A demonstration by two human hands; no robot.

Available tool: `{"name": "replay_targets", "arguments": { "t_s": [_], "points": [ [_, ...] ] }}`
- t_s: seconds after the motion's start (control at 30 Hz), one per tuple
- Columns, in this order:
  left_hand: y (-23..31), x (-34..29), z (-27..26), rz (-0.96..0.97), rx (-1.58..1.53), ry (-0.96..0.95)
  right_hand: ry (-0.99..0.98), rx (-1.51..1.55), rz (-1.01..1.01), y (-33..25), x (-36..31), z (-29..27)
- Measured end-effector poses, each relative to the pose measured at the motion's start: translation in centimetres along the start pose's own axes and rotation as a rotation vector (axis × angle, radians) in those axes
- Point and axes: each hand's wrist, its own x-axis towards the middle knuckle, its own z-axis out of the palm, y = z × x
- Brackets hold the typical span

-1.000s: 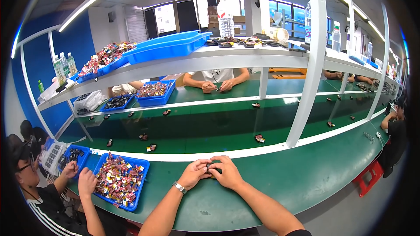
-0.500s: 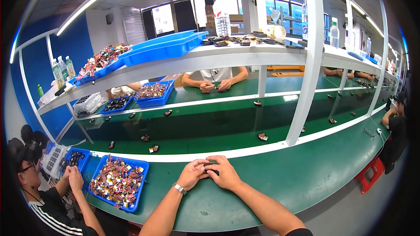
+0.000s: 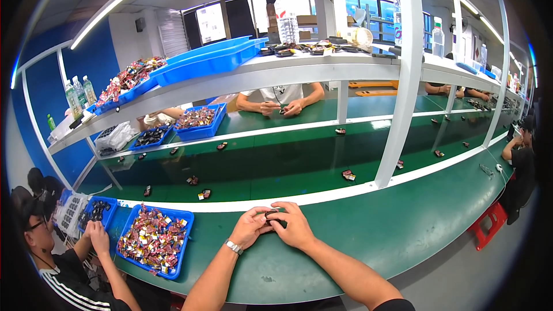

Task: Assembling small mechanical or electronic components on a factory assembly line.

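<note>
A small dark piece [image 3: 277, 216], mostly covered by fingers, is held between my two hands above the near green bench [image 3: 357, 236]. My left hand [image 3: 247, 229], with a metal watch at the wrist, pinches it from the left. From the other side my right hand [image 3: 296, 229] closes over it with thumb and fingers. What exactly the piece is I cannot make out. To the left of my hands stands a blue tray [image 3: 190, 231] heaped with small red-and-yellow wired parts.
Behind the bench's white rail runs a green conveyor [image 3: 276, 173] carrying scattered small parts. A white post [image 3: 397, 109] rises right of my hands, bearing a shelf. A co-worker [image 3: 63, 259] sits at the left beside a tray of black pieces [image 3: 106, 210]. A red stool [image 3: 491, 226] stands at right.
My fingers have shifted slightly on the dark piece, which both hands still hold. Across the belt, a co-worker's hands have moved. The whole view has shifted a little.
</note>
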Motion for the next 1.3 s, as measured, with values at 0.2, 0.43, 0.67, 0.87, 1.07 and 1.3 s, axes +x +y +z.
{"name": "replay_targets", "arguments": {
  "t_s": [0.2,0.43,0.67,0.87,1.07,1.3],
  "points": [
    [-0.4,0.0,-0.3,0.047,0.036,0.023,0.008,0.024,-0.069,0.2,0.2,0.4],
    [-0.2,0.1,0.5,0.031,0.025,0.088,0.154,-0.106,-0.082,-0.5,0.6,0.3],
    [0.5,0.0,1.1,-0.005,0.026,0.119,0.178,-0.239,-0.162,-0.5,0.7,0.4],
    [0.3,0.0,0.9,-0.029,0.047,0.118,0.145,-0.285,-0.140,-0.9,0.4,0.7],
    [0.4,-0.1,1.0,-0.026,0.047,0.110,0.116,-0.333,-0.161,-1.2,0.6,0.2],
    [0.2,0.0,1.1,-0.017,0.063,0.122,-0.029,-0.245,-0.150,0.1,1.0,-0.9]
  ]
}}
